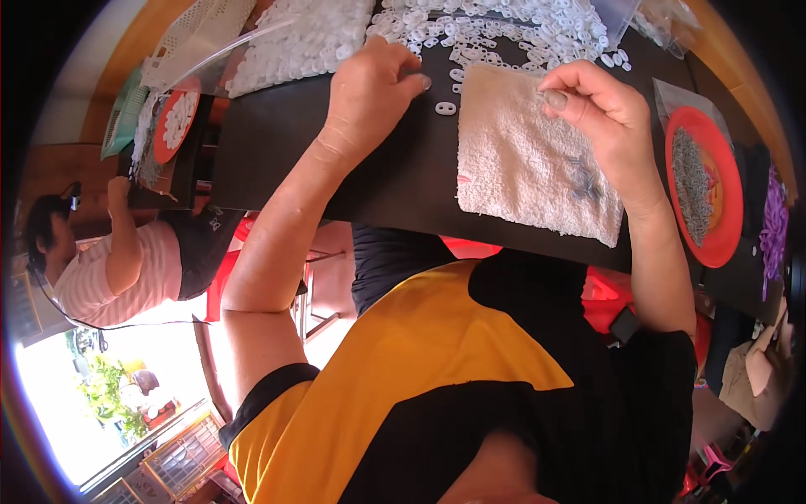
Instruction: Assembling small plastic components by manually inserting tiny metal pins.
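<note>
My left hand (374,88) is over the far part of the dark table, beside the white plastic pieces. Its fingers are curled with the thumb close to the index finger; whatever they hold is hidden. Over a beige towel (512,160), my right hand (600,118) pinches thumb and index finger together at something too small to make out. Several small grey metal springs (583,179) lie on the towel below that hand. A single white two-holed plastic piece (446,108) rests on the table left of the towel, near a heap of similar pieces (520,34).
A clear bag of white pieces (302,42) is at the far left. On the right, a red plate (729,227) carries many metal springs (690,181), with purple strands (774,227) beyond. At left, another person (126,260) sits by a red plate of white pieces (178,122).
</note>
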`<state>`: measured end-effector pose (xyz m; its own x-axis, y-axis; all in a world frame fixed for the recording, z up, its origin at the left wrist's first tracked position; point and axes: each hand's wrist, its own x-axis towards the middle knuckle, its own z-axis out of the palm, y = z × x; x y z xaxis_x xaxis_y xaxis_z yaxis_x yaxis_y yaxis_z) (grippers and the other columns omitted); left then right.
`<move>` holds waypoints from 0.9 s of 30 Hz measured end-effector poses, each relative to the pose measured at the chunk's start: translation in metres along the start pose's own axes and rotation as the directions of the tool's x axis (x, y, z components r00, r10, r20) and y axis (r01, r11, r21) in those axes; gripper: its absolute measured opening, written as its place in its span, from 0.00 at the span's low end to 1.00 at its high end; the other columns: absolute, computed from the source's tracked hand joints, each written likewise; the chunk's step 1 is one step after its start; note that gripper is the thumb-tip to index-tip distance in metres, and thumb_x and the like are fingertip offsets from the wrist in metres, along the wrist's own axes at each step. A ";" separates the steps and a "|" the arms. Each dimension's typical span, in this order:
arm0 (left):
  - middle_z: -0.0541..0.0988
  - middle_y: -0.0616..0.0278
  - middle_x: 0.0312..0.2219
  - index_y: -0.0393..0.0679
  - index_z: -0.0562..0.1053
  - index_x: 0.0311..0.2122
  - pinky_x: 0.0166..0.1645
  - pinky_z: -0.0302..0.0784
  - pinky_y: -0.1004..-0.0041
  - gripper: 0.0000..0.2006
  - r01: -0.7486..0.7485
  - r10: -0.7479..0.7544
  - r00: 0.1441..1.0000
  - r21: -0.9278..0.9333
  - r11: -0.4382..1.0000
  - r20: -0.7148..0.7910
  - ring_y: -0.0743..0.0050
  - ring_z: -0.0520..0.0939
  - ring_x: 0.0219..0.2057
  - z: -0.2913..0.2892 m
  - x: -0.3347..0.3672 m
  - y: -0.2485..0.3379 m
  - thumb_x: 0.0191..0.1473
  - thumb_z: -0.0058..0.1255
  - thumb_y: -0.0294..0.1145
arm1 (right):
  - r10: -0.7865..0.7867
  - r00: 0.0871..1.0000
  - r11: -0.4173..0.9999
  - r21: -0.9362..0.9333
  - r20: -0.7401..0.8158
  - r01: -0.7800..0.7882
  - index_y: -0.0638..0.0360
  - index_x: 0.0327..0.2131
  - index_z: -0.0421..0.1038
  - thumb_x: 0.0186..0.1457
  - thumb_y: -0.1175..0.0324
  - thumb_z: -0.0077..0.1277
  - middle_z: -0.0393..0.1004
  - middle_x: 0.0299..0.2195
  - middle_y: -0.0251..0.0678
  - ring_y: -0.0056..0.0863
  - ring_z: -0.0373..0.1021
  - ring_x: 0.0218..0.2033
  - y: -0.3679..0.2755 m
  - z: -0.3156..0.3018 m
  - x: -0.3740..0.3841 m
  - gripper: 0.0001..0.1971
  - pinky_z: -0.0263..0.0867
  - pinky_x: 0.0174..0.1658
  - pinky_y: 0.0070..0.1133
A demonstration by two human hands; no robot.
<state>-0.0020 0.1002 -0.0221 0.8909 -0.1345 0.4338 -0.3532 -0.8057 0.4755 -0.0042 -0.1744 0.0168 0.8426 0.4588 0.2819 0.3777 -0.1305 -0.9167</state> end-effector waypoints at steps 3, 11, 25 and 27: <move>0.76 0.56 0.31 0.43 0.76 0.31 0.39 0.74 0.61 0.09 -0.030 0.022 0.998 0.151 0.988 0.057 0.53 0.78 0.36 0.008 0.000 -0.002 0.43 0.61 0.33 | -0.001 1.000 1.000 0.011 0.008 0.001 0.65 0.34 0.72 0.54 0.77 0.49 0.73 0.28 0.26 0.12 0.67 0.32 0.001 -0.001 -0.001 0.04 0.65 0.38 0.14; 0.77 0.55 0.29 0.39 0.74 0.30 0.36 0.73 0.65 0.07 -0.008 0.004 0.998 0.070 0.997 0.067 0.53 0.78 0.31 0.010 0.001 0.003 0.46 0.59 0.29 | 0.028 1.000 0.996 0.086 0.010 -0.029 0.66 0.33 0.71 0.54 0.76 0.48 0.72 0.28 0.27 0.12 0.67 0.31 0.003 -0.003 -0.001 0.04 0.64 0.37 0.14; 0.77 0.68 0.24 0.36 0.74 0.32 0.32 0.72 0.84 0.07 0.198 -0.130 0.980 -0.774 0.601 0.151 0.87 0.75 0.27 0.017 0.010 0.107 0.47 0.60 0.21 | -0.004 0.974 0.987 0.154 -0.227 0.040 0.64 0.33 0.71 0.55 0.77 0.50 0.72 0.27 0.26 0.11 0.65 0.29 0.005 0.005 0.003 0.03 0.63 0.33 0.12; 0.77 0.68 0.25 0.37 0.74 0.32 0.32 0.73 0.84 0.08 0.143 -0.130 0.988 -0.809 0.571 0.083 0.87 0.75 0.27 0.024 0.012 0.117 0.46 0.61 0.20 | -0.024 0.967 0.981 0.180 -0.253 0.072 0.65 0.33 0.71 0.55 0.77 0.50 0.73 0.27 0.27 0.12 0.66 0.30 0.003 0.004 0.003 0.03 0.64 0.34 0.13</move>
<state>-0.0255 -0.0096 0.0204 0.9499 -0.0758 0.3031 -0.3049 -0.0126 0.9523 -0.0025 -0.1698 0.0132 0.9030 0.2241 0.3665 0.3620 0.0626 -0.9301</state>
